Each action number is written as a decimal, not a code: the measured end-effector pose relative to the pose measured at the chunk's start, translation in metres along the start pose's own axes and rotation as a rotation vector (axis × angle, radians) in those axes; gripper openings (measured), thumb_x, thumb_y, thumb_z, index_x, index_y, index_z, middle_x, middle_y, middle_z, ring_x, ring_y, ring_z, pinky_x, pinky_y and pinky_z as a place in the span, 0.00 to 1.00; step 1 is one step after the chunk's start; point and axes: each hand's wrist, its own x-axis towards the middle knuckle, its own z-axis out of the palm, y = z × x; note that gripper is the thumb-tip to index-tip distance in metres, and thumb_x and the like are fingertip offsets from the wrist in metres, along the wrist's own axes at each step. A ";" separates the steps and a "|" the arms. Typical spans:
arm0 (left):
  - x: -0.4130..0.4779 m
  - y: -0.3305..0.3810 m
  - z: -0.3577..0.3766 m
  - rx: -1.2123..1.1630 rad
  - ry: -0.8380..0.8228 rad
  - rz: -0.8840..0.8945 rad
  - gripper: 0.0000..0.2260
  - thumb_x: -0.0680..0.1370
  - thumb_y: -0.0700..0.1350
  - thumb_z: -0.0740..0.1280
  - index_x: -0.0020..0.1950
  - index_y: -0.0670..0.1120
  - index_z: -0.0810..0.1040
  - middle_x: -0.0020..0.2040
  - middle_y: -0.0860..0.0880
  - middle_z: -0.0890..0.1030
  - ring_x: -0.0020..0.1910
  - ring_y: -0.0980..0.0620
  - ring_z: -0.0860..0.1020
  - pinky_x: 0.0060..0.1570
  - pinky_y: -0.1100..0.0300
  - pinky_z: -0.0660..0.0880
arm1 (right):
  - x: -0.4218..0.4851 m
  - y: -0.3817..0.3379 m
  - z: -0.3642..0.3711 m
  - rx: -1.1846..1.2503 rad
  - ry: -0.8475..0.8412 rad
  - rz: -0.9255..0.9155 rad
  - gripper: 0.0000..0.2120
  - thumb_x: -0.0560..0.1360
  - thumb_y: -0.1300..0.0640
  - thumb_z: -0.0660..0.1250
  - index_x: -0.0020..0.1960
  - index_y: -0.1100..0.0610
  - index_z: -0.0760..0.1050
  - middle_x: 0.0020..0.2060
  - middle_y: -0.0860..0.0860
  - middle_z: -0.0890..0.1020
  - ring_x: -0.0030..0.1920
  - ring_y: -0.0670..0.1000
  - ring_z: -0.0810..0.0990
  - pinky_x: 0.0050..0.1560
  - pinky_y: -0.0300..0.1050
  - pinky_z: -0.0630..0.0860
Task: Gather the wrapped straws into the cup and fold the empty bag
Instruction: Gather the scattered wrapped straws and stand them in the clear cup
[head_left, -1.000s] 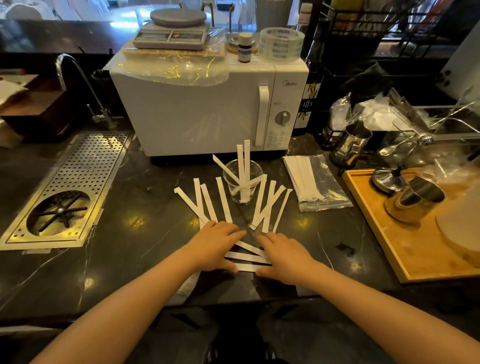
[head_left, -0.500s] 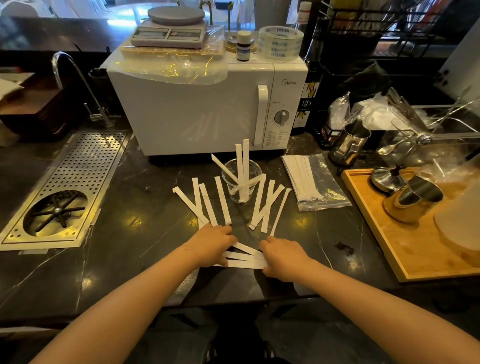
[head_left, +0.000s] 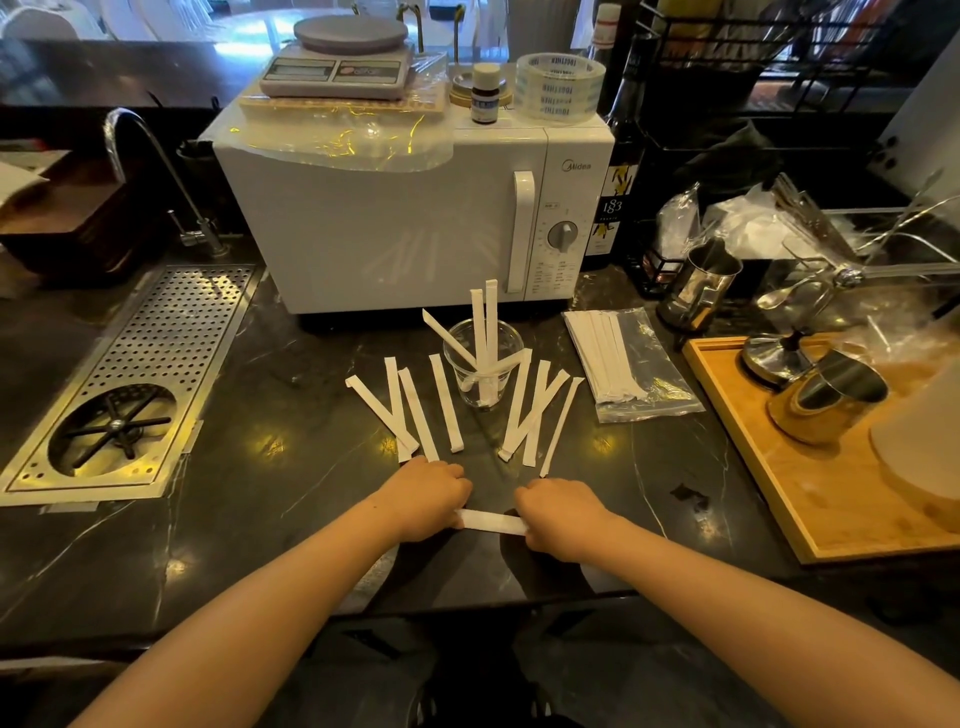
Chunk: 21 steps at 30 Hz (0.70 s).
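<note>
— What's closest to us, right at the counter's edge?

— Both hands, down on the dark counter (head_left: 249, 467). The left hand (head_left: 423, 501) and the right hand (head_left: 563, 512) are each closed over one end of a small bundle of wrapped straws (head_left: 492, 521), which lies crosswise between them, flat on the stone. The knuckles are curled and the fingers are tucked under, so each hand is gripping its end.

— And just past the hands?

— Loose straws fanned out on the counter. Four on the left (head_left: 410, 410) with their near ends just beyond the left hand, and another group on the right (head_left: 535, 410), some crossing each other. Between the two groups stands the clear plastic cup (head_left: 483, 364), upright, with a few straws already in it; two stick straight up and one leans left over the rim.

— Where's the bag?

— To the right of the cup, lying flat: a clear plastic bag (head_left: 649, 374) with more straws still inside, near the wooden tray (head_left: 810, 499) that carries some metal pitchers.

— Behind all that?

— A white microwave (head_left: 395, 218) right behind the cup, with a kitchen scale (head_left: 337, 62) and a roll of tape (head_left: 561, 85) on top. Off to the left, a perforated metal drain tray (head_left: 156, 353) set into the counter, with a tap (head_left: 156, 171) beyond it.
</note>
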 end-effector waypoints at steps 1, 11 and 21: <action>0.000 0.001 -0.001 0.009 -0.012 0.004 0.12 0.76 0.48 0.61 0.53 0.41 0.74 0.53 0.42 0.77 0.51 0.44 0.75 0.50 0.54 0.69 | 0.000 0.000 0.000 -0.012 -0.007 -0.009 0.12 0.74 0.60 0.62 0.56 0.63 0.71 0.53 0.61 0.77 0.51 0.61 0.77 0.41 0.49 0.69; 0.001 0.011 -0.006 0.049 -0.118 0.033 0.11 0.76 0.44 0.61 0.54 0.39 0.73 0.50 0.39 0.79 0.47 0.43 0.77 0.45 0.54 0.72 | 0.004 -0.001 -0.003 -0.065 -0.083 -0.070 0.12 0.74 0.59 0.62 0.55 0.63 0.72 0.52 0.61 0.78 0.49 0.61 0.78 0.41 0.50 0.72; -0.005 0.012 -0.013 -0.044 -0.115 0.009 0.09 0.74 0.41 0.62 0.52 0.39 0.74 0.51 0.40 0.78 0.49 0.43 0.76 0.43 0.56 0.69 | -0.002 0.004 -0.010 -0.053 -0.077 -0.123 0.11 0.74 0.61 0.59 0.54 0.65 0.71 0.51 0.63 0.78 0.49 0.62 0.77 0.40 0.49 0.69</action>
